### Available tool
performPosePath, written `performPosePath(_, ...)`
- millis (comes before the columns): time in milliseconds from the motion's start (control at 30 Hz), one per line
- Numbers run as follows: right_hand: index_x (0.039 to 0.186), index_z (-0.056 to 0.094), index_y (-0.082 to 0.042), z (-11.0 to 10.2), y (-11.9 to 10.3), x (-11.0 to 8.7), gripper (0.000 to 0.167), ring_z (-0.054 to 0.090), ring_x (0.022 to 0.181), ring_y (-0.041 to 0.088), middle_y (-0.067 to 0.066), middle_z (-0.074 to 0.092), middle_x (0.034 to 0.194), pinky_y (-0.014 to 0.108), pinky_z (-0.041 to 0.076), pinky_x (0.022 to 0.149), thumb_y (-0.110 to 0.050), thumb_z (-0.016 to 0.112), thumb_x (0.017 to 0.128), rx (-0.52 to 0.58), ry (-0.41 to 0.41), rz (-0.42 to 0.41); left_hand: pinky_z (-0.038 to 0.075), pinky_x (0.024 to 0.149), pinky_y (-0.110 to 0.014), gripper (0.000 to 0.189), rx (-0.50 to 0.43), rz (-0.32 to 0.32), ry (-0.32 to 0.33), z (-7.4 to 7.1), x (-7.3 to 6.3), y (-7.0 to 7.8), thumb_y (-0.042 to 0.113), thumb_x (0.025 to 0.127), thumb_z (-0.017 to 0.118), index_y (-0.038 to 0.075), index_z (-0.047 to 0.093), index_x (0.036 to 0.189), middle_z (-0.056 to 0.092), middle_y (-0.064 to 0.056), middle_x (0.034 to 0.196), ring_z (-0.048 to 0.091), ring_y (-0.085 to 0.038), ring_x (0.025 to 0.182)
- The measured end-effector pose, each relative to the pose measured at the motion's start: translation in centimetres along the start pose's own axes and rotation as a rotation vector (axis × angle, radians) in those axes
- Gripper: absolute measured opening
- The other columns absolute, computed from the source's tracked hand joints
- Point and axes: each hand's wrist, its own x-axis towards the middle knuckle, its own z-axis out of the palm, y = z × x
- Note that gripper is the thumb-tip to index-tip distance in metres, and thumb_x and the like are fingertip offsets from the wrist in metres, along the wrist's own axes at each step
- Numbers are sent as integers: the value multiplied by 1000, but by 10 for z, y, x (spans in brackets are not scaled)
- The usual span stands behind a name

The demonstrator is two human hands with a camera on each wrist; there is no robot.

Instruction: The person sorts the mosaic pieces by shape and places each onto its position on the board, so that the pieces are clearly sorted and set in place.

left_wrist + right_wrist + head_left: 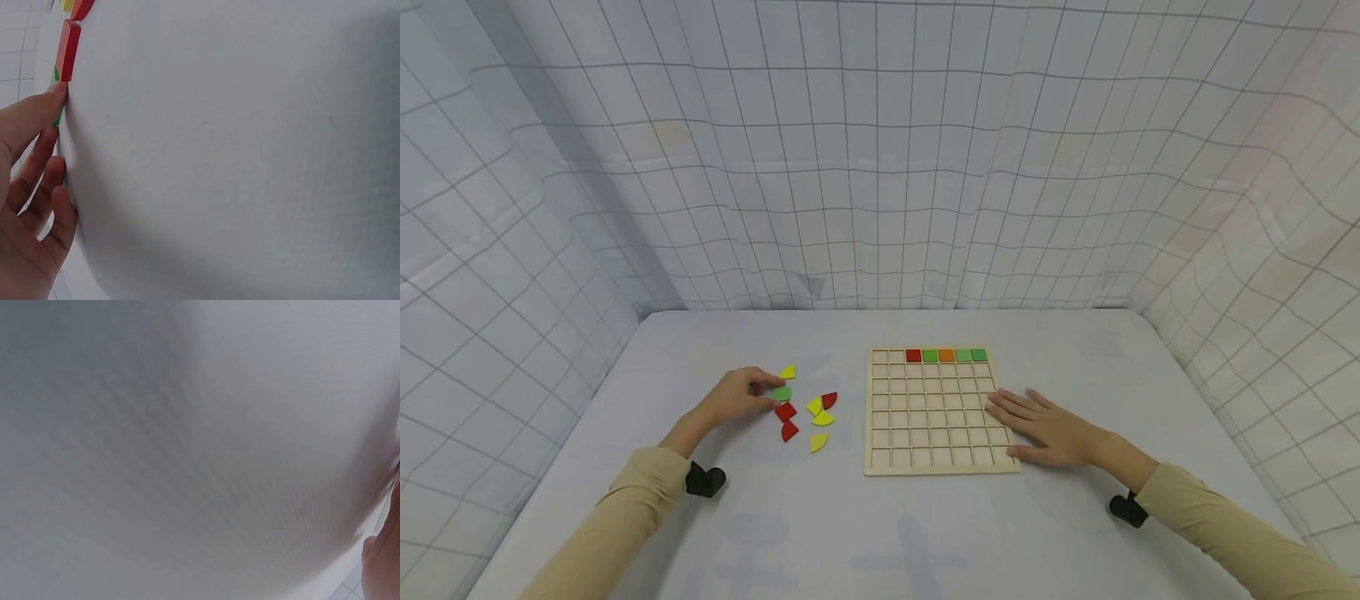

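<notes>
At the left of the table, my left hand [741, 393] has thumb and forefinger at opposite edges of a green square tile [782, 393], pinching it while it lies low by the table. In the left wrist view the green tile [55, 76] is mostly hidden by the fingers, and a red tile [67, 51] lies just past the thumb. My right hand [1060, 433] lies flat, its fingertips on the right edge of a wooden grid board [880, 467]. Only a sliver of that hand [382, 556] shows in the right wrist view.
Beside the green tile lie a red square tile [786, 412], a red quarter-circle tile [789, 431], and several yellow rounded pieces, one a yellow quarter-circle tile [818, 442]. Along the board's top row sit red, green and orange tiles [946, 355]. Gridded curtains [880, 167] surround the table.
</notes>
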Motion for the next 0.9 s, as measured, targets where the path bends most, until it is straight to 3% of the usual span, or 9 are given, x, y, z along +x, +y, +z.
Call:
performPosePath(433,153,25,-13,5,1,-1,68,21,148,27,10,25,159,61,19,110,-45,48,98,8,83,-46,39,67,-25,32,49,9,28,-1,-1,0,16,80,76,3,72,109,67,-10,99,48,-16,79)
performPosePath(700,154,23,-15,5,3,-1,69,19,148,28,7,21,160,60,16,112,-48,46,98,18,50,-28,41,67,-27,31,75,18,59,0,-4,1,18,81,76,4,72,109,69,-9,101,51,-15,79)
performPosePath(900,155,19,-19,6,4,-1,69,15,149,24,3,17,162,41,-5,120,-51,43,98,30,25,-1,41,65,-26,32,93,24,81,-1,-5,4,20,81,76,4,73,108,70,-10,100,52,-15,78)
